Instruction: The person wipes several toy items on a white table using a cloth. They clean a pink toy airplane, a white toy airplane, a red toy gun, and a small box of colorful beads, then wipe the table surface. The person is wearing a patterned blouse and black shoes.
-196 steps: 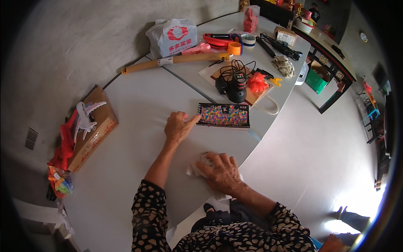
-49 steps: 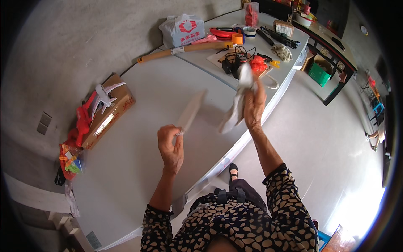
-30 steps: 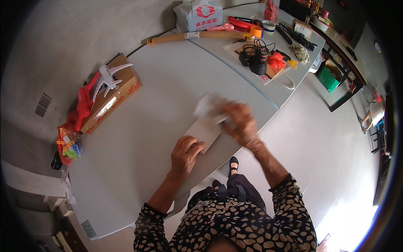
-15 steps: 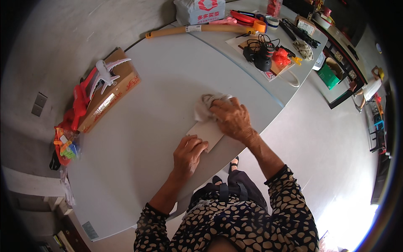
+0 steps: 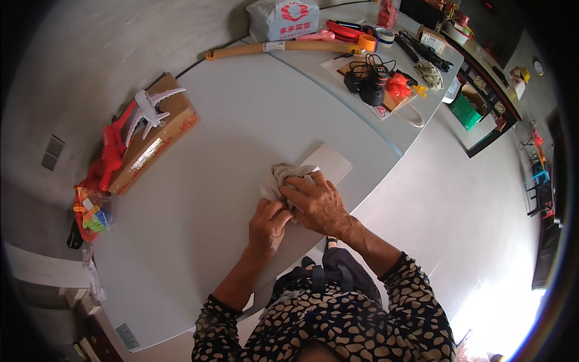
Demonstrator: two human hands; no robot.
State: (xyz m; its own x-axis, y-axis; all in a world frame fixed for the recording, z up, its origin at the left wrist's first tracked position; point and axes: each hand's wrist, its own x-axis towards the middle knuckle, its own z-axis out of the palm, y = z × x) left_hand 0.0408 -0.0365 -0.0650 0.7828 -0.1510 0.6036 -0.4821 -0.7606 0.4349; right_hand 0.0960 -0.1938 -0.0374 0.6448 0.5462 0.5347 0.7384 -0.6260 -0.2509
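Note:
A pale, flat rectangular board (image 5: 330, 161) lies on the grey table, its far end bare. My right hand (image 5: 322, 208) is closed on a crumpled whitish cloth (image 5: 275, 180) and presses it on the near part of the board. My left hand (image 5: 267, 228) has its fingers curled at the board's near end, right beside the cloth. The two hands almost touch. Cloth and fingers hide the near end of the board, so the left fingertips' grip shows only in part.
On the table's (image 5: 205, 241) left edge stand a brown carton (image 5: 158, 145), a white toy airplane (image 5: 148, 111) and red toys (image 5: 111, 154). A long cardboard tube (image 5: 283, 48) lies at the back. Beyond it are a plastic bag (image 5: 282, 21), a black corded tool (image 5: 373, 87) and tape rolls (image 5: 367, 42).
My right hand has drawn the cloth from the board's far end toward the near end, next to my left hand. The far end is now uncovered. My left hand has hardly moved.

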